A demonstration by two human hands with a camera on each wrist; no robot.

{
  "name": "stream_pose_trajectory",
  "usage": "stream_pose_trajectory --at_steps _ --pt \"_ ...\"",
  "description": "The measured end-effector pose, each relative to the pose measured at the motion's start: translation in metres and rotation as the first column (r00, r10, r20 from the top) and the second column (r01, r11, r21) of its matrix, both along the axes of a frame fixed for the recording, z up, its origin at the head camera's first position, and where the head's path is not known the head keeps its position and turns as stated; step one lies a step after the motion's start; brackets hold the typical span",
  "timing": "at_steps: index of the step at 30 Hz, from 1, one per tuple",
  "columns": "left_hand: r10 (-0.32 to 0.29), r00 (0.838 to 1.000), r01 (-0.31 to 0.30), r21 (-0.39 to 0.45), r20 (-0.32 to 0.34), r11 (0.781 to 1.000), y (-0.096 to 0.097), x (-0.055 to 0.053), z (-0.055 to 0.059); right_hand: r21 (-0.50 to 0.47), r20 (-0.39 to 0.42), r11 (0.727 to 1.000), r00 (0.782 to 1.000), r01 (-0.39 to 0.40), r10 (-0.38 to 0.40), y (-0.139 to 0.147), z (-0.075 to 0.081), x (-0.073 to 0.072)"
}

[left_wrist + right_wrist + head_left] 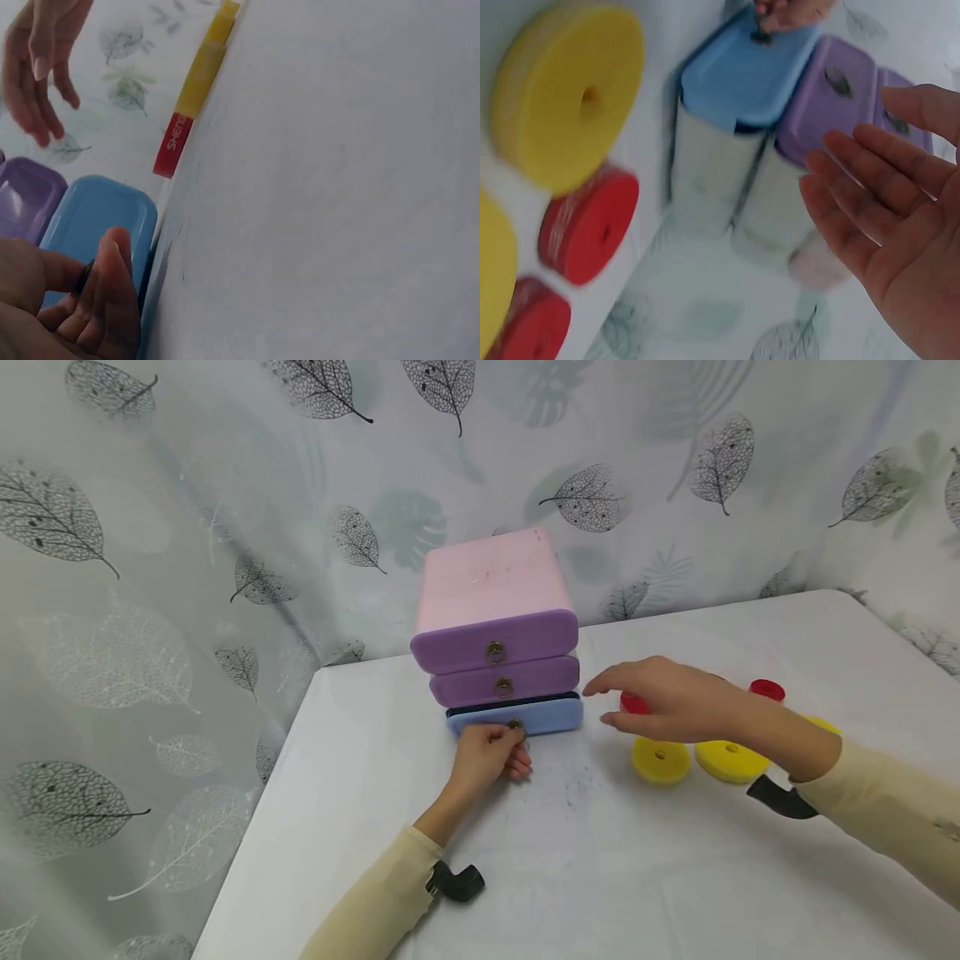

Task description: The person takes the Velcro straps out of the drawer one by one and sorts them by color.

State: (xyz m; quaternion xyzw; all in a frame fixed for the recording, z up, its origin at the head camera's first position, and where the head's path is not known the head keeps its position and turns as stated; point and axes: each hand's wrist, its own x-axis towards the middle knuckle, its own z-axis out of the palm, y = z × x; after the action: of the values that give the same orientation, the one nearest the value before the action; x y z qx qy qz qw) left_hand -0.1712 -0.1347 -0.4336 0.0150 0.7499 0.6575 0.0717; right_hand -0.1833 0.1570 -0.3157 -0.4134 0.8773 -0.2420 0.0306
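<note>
A small drawer unit [491, 572] with a pink top stands towards the back of a white table. Its lowest drawer [555, 718] has a blue front, which juts out a little and leaves a dark gap above it. My left hand [483, 756] pinches the small metal pull [761, 36] on that front between thumb and finger. To the right of the unit, my right hand [667, 697] hovers with fingers extended and holds nothing. In the right wrist view its palm [922, 255] shows bare.
Two purple drawer fronts [457, 650] sit above the blue one. Right of the unit lie yellow discs [660, 770] with centre holes and red ones [767, 689], partly behind the right arm. A leaf-patterned curtain [360, 460] hangs behind and to the left.
</note>
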Motion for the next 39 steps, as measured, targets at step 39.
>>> stream_pose_trajectory --at_steps 39 --pt "-0.12 0.993 0.121 -0.066 0.017 0.991 -0.004 0.071 0.006 0.209 0.055 0.954 0.976 -0.215 0.209 -0.083 -0.033 -0.029"
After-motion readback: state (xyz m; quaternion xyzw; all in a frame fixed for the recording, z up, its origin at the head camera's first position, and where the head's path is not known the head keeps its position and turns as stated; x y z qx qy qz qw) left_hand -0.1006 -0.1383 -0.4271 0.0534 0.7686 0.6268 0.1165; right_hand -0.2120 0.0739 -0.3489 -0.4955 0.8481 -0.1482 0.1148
